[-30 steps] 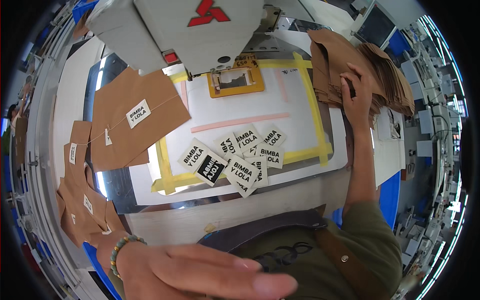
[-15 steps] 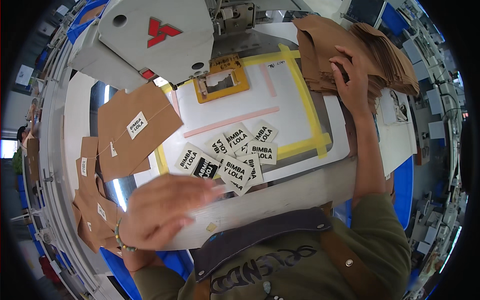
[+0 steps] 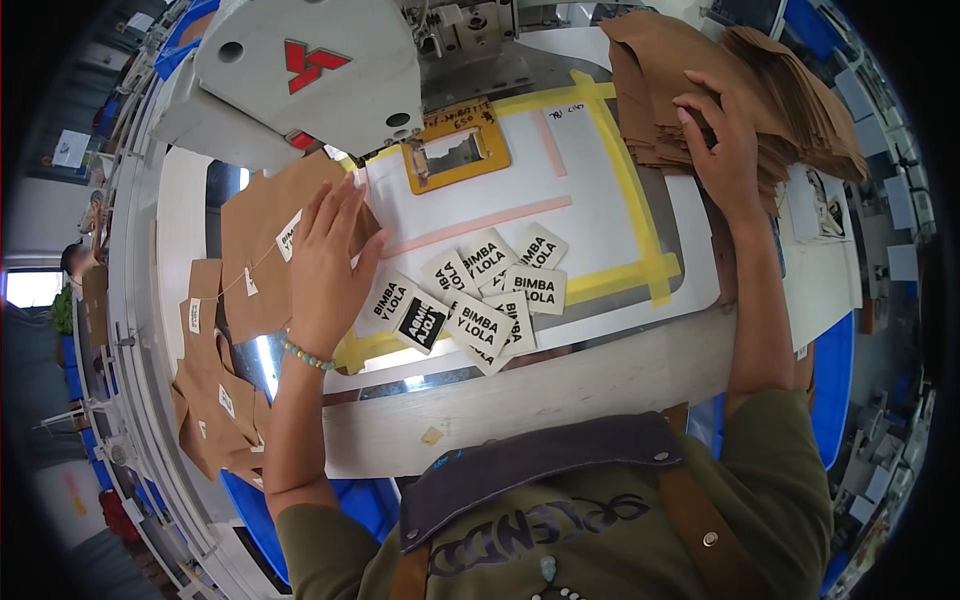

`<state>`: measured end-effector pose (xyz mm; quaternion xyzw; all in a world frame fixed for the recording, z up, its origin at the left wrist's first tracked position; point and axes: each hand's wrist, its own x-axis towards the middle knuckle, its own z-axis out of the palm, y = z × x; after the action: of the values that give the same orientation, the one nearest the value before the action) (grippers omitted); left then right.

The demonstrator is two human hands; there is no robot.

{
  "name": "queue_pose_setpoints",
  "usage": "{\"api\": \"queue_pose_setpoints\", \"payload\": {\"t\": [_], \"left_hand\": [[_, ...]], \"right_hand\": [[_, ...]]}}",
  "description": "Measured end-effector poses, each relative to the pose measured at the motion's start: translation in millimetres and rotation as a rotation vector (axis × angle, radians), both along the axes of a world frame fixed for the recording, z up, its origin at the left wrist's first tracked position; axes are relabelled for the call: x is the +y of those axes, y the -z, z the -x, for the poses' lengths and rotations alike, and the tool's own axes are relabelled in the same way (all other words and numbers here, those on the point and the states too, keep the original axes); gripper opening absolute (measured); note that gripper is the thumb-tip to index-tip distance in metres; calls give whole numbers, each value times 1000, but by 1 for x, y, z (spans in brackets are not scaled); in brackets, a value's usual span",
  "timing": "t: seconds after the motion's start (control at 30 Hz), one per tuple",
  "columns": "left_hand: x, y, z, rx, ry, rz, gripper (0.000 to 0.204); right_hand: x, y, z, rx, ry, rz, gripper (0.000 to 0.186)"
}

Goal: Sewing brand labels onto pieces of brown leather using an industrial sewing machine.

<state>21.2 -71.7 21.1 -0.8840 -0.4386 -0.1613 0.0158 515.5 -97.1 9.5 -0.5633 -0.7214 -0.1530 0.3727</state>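
Observation:
My left hand, a bead bracelet at its wrist, is over the right edge of a brown piece with a sewn white label; its fingers are loosely extended. My right hand rests with curved, spread fingers on a thick stack of brown pieces at upper right. Between my hands, several white square labels with black lettering and a black one lie overlapping on a white template sheet edged with yellow tape. A yellow frame sits on the sheet by the machine head.
A white sewing machine head overhangs the top. More thread-linked brown pieces lie at left. Blue bins flank the pale worktable. A small box is at right, and a co-worker is at far left.
My left hand has swung up from the lower edge, first near my body, onto the left brown piece beside the labels. My right hand stays on the stack. The camera view has shifted slightly.

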Motion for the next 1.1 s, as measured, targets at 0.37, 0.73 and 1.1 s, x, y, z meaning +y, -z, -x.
{"api": "queue_pose_setpoints", "payload": {"t": [0.37, 0.73, 1.1], "left_hand": [[31, 16, -45, -162, -146, 37, 79], [36, 15, -50, -237, -233, 13, 71], [37, 20, -48, -191, -236, -127, 71]], "right_hand": [[-2, -1, -1, -41, -3, -3, 15], [-2, -1, -1, -35, 0, 9, 16], [-2, -4, -2, -56, -17, -26, 16]]}}
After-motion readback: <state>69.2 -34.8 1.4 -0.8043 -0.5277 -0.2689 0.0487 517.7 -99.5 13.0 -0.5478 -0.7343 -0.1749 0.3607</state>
